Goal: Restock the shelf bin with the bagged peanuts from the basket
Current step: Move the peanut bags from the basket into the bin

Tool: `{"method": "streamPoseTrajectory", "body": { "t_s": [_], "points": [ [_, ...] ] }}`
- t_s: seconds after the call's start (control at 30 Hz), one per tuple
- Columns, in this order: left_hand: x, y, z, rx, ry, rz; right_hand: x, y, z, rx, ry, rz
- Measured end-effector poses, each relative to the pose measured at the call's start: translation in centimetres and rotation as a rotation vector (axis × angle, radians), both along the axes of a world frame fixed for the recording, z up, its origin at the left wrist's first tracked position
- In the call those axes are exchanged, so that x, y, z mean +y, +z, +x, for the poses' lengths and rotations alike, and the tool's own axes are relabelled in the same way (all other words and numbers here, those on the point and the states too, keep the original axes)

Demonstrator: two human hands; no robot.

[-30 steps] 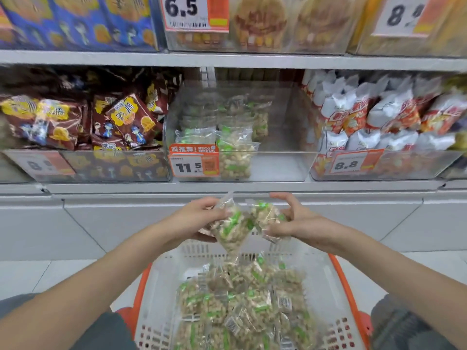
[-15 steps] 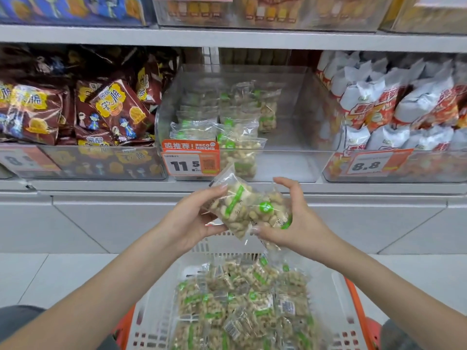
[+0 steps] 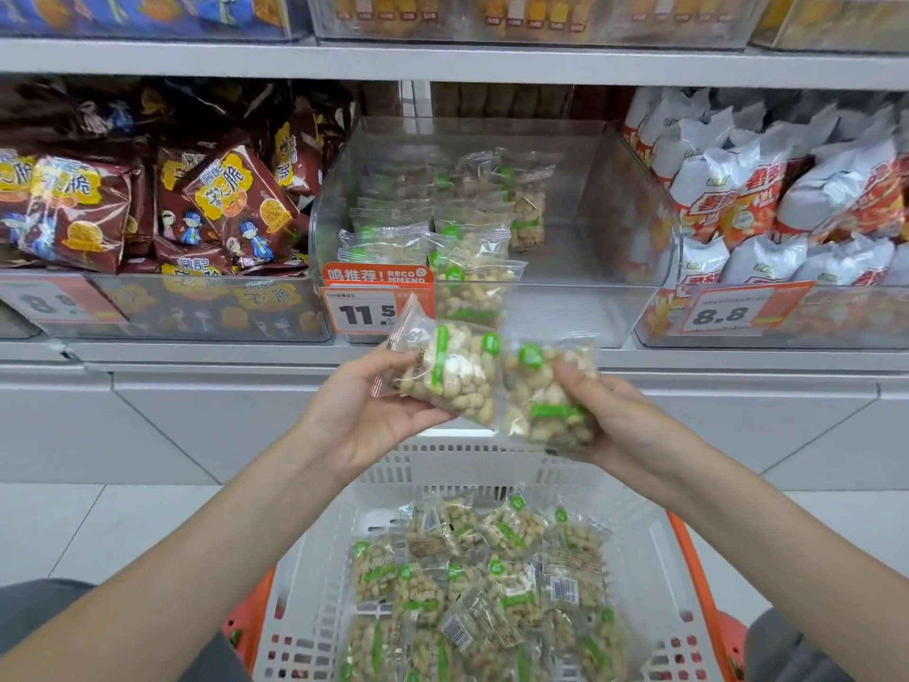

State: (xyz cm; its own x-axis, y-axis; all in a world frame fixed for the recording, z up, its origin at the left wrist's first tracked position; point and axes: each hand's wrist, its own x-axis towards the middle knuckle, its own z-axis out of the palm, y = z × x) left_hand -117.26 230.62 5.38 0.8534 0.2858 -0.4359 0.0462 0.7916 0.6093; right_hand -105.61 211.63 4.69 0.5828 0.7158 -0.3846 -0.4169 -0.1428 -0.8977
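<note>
1. Bags of peanuts sit one in each hand, raised above the basket [image 3: 315, 573] and just below the front lip of the clear shelf bin [image 3: 565, 307].
2. The left hand [image 3: 364, 415] cups its peanut bag [image 3: 450, 374] from beneath, thumb along the near edge and fingers curled under it. That bag tilts, its long axis running from lower right up to a crimped corner at upper left.
3. The right hand [image 3: 615, 425] grasps the second peanut bag [image 3: 546, 391] with the thumb pressed across its front and fingers behind; this bag stands nearly upright, long axis vertical.
4. The two bags touch or almost touch along their inner edges; I cannot tell which.
5. The bin lies straight ahead and above both grips. Its left half already holds rows of stocked bags [image 3: 467, 268] standing on edge, while its right half shows bare floor.
6. That bare part sits up and slightly right of the right hand, so in my judgement the right hand is the nearer one to the open space and its upright bag already matches how the stocked rows stand.
7. The left bag would likely need turning upright before it goes over the lip, beside the orange price tag [image 3: 376, 302].
8. More loose bags [image 3: 492, 583] wait in the basket below, so the restock looks far from finished.
</note>
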Motion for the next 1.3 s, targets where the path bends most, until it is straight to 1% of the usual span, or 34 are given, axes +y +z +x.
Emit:
{"method": "streamPoseTrajectory", "body": {
  "t_s": [0.07,0.1,0.2,0.3,0.43,0.5,0.6,0.73,0.9,1.0,1.1,1.17,1.23,1.27,1.3],
  "points": [
    [-0.2,-0.2,0.0,-0.037,0.044,-0.069,0.1,0.0,0.2,0.139,-0.116,0.054],
    [-0.3,-0.3,0.0,-0.048,0.034,-0.065,0.1,0.1,0.2,0.179,-0.175,0.072],
    [-1.5,-0.6,0.1,-0.049,-0.039,0.023,0.5,0.1,-0.2,0.161,-0.258,0.061],
    [-3.0,-1.2,0.0,-0.073,-0.132,0.067,0.6,-0.4,-0.7,0.126,-0.21,0.059],
    [-4.1,-1.9,0.2,-0.106,-0.226,0.134,0.4,-0.4,-1.1,0.172,-0.172,0.076],
    [-4.3,-2.0,0.5,-0.083,-0.195,0.193,0.4,-0.4,-1.2,0.157,-0.191,0.053],
    [-4.3,-2.4,0.6,0.001,-0.101,0.327,0.5,-0.7,-1.5,0.102,-0.244,0.014],
    [-4.3,-2.5,0.4,0.068,-0.038,0.476,0.9,-0.8,-2.1,0.086,-0.243,0.048],
    [-4.2,-3.0,0.4,0.095,0.014,0.519,1.0,-0.6,-2.3,0.125,-0.201,0.114],
    [-4.4,-3.2,0.4,0.075,-0.073,0.507,1.0,-0.6,-2.3,0.093,-0.145,0.126],
    [-4.7,-3.0,0.2,0.043,-0.26,0.482,1.0,-0.4,-2.4,0.079,-0.1,0.116],
    [-4.7,-2.8,0.1,-0.025,-0.353,0.373,0.8,-0.2,-2.3,0.04,-0.057,0.11],
    [-4.4,-2.4,0.1,-0.135,-0.385,0.17,0.6,-0.1,-2.2,0.0,-0.032,0.085],
    [-4.2,-2.2,0.1,-0.159,-0.388,0.114,0.5,-0.1,-2.1,-0.02,-0.021,0.069],
    [-4.1,-1.8,0.0,-0.154,-0.389,0.103,0.4,-0.1,-2.0,-0.04,-0.008,0.055]
  ]
}}
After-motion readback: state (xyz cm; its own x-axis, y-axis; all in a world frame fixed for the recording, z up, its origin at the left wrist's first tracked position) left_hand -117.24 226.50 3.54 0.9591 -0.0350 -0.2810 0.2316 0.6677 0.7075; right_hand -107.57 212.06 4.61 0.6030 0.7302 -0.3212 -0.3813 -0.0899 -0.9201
